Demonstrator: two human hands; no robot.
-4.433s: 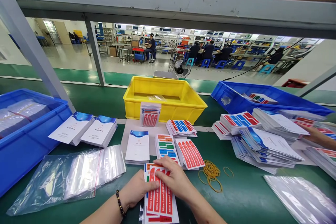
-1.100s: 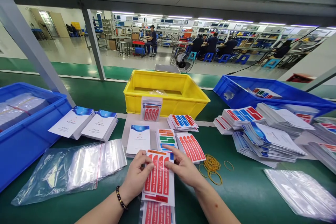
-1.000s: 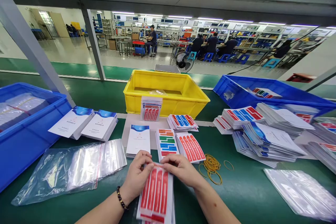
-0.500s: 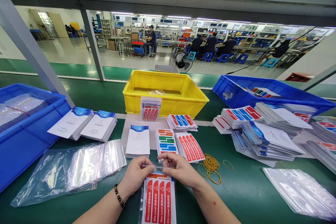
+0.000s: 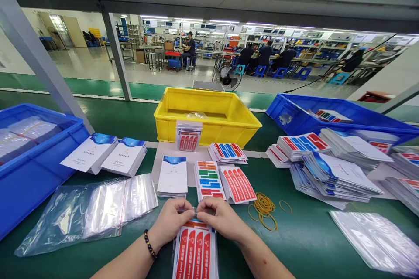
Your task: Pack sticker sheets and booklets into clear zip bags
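A clear zip bag (image 5: 195,248) lies on the green table in front of me with red label sheets inside it. My left hand (image 5: 170,222) and my right hand (image 5: 218,218) both pinch the bag's top edge, fingertips almost meeting in the middle. A dark bead bracelet sits on my left wrist. Just beyond my hands lie a stack of white booklets (image 5: 172,175), a stack of multicolour label sheets (image 5: 208,178) and a stack of red label sheets (image 5: 238,184).
A yellow bin (image 5: 207,115) stands at the back centre, blue bins at left (image 5: 31,170) and back right (image 5: 330,117). Empty zip bags (image 5: 108,205) lie at left, rubber bands (image 5: 263,211) at right, heaps of booklets and sheets (image 5: 330,165) further right. People work at far benches.
The red sheets went from my hands down into the clear bag. Both hands then came together at the bag's top edge and pinch it.
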